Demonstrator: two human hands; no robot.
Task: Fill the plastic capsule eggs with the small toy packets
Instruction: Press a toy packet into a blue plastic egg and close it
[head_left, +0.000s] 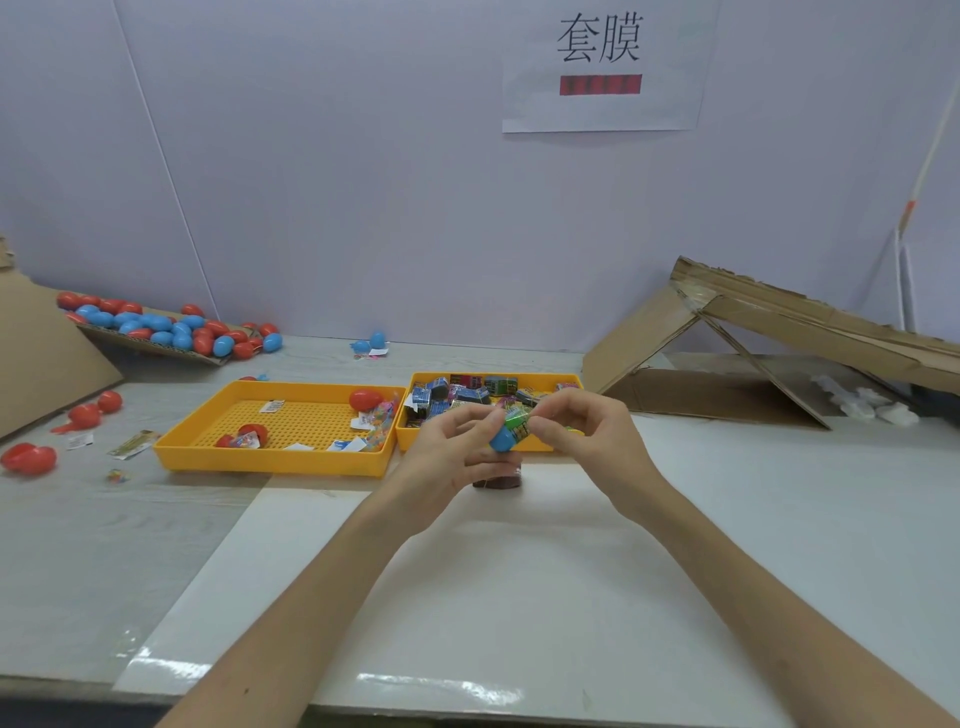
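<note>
- Fingers of left hand grip one blue egg; right hand pinches one green packet at its mouth.
- Two yellow trays behind, on surface.

Both forearms extended forward, left hand and right hand close together, both curled, apparently pinching.

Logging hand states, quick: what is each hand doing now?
Left hand: holds the blue capsule half.
Right hand: pinches the green toy packet.
</note>
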